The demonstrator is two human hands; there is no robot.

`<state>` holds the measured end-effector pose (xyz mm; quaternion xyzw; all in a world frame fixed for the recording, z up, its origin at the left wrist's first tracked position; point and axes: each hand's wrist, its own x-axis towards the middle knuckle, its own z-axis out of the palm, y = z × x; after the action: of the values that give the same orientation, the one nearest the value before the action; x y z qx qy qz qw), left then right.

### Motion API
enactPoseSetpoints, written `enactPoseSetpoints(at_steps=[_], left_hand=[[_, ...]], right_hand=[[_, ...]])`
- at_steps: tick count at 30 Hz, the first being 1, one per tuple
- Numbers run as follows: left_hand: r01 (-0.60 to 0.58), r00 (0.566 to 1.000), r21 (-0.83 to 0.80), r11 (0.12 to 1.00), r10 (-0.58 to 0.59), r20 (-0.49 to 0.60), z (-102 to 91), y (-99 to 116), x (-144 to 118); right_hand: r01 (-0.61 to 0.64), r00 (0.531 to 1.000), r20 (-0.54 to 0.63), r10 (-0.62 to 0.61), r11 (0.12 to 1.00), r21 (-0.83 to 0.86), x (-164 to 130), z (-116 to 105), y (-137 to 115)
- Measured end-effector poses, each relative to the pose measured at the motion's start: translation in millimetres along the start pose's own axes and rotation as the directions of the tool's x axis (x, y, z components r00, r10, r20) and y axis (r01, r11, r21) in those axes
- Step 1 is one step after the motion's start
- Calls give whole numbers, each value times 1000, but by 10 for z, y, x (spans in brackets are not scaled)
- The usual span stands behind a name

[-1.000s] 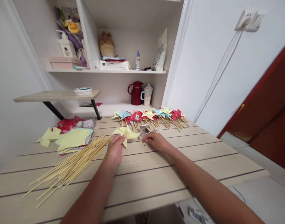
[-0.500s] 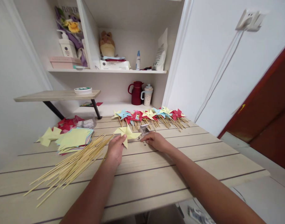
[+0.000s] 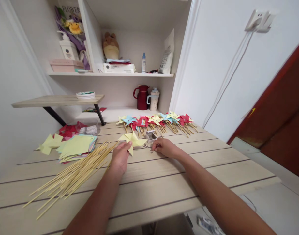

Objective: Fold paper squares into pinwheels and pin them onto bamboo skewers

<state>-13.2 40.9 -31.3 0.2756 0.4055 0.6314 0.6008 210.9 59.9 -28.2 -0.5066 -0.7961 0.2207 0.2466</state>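
Yellow folded-paper pinwheel (image 3: pixel 132 140) sits pinched at its lower edge by the left hand (image 3: pixel 120 157), its four pointed vanes creased and fanning just beyond the fingertips. Right hand (image 3: pixel 165 147), just to the right, pinches a small metal pin (image 3: pixel 151 150) among loose pins; it seems best to hold the folded tips stacked and flat, so the pin meets the centre squarely.
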Motion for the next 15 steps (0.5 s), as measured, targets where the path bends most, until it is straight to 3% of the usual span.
enactPoseSetpoints(at_steps=[3,9,15], left_hand=[[0,1000,-1,1000,0,5,2,-1,0],[4,1000,-2,1000,-4,1,13,2,-4],[4,1000,21,1000,-5,17,-1,-8,4]], right_hand=[[27,1000,-1,-27,1000,6,-3,-10,-3],[193,981,27,-193,981,0,30,51,-5],[147,989,33,-147,989,7,36,39,-8]])
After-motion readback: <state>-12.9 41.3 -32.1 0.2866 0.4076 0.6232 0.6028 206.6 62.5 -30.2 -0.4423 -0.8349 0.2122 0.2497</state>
